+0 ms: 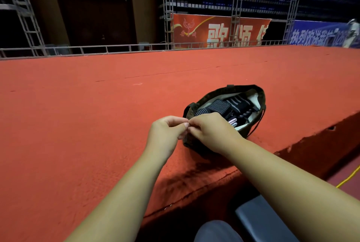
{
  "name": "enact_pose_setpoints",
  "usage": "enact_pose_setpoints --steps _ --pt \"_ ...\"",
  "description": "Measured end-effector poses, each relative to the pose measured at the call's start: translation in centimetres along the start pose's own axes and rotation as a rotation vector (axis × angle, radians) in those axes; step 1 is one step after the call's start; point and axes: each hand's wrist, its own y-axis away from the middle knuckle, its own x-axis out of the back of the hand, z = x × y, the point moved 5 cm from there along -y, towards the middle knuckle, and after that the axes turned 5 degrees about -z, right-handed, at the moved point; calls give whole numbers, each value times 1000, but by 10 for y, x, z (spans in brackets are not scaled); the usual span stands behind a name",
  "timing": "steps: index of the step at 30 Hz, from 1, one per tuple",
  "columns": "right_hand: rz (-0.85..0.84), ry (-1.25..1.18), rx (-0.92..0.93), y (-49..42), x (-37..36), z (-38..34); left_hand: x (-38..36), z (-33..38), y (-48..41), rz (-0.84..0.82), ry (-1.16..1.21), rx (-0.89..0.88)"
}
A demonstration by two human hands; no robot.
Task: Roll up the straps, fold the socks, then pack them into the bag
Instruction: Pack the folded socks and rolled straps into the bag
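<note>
A dark olive fabric bag (253, 93) with a pale lining lies open on the red carpeted stage. Inside it sit rolled dark striped straps (218, 106), dark folded socks (240, 109) and a small pink-and-white item (232, 122). My left hand (167, 134) and my right hand (210, 130) meet at the bag's near left rim, fingertips touching. Both pinch something small there, at the bag's edge; the thing itself is hidden by the fingers. A thin dark drawstring (257, 124) hangs at the bag's right side.
The red stage (87, 115) stretches wide to the left and far behind the bag. Its front edge drops off on the right and below my arms. A yellow cable (348, 179) lies on the lower floor. A metal railing (116, 47) bounds the far side.
</note>
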Motion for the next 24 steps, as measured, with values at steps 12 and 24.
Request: enact_pose_setpoints --steps 12,24 --pt "16 -606 -416 -19 27 22 16 7 -11 128 80 43" --pt "16 -354 -631 -45 13 84 42 -25 -21 203 113 162"
